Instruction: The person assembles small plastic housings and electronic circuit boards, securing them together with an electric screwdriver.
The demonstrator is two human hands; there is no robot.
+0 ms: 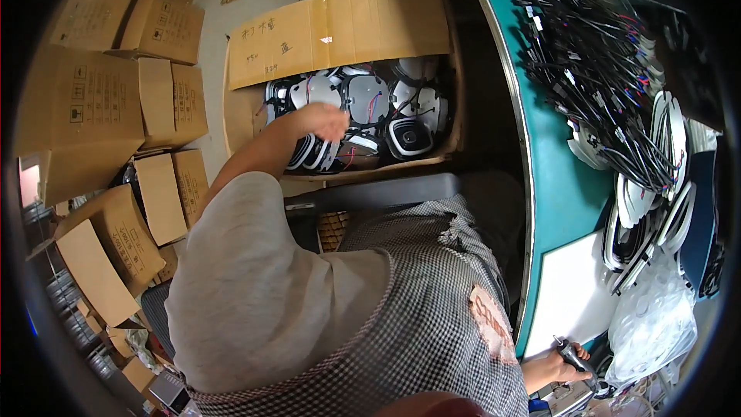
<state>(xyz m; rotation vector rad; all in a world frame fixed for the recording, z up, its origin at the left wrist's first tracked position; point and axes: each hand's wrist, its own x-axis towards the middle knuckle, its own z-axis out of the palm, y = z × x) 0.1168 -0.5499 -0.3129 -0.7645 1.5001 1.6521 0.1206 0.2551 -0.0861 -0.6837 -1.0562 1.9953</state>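
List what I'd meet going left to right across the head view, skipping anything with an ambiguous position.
Stacked brown cartons → left hand → black rounded-square part in the open carton → right hand gripping a dark tool → clear plastic bag.

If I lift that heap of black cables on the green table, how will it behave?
The black cables will probably sag, since the strands look thin and bend. They may tangle, as many cross. The small white pieces among them might snag neighbouring strands.
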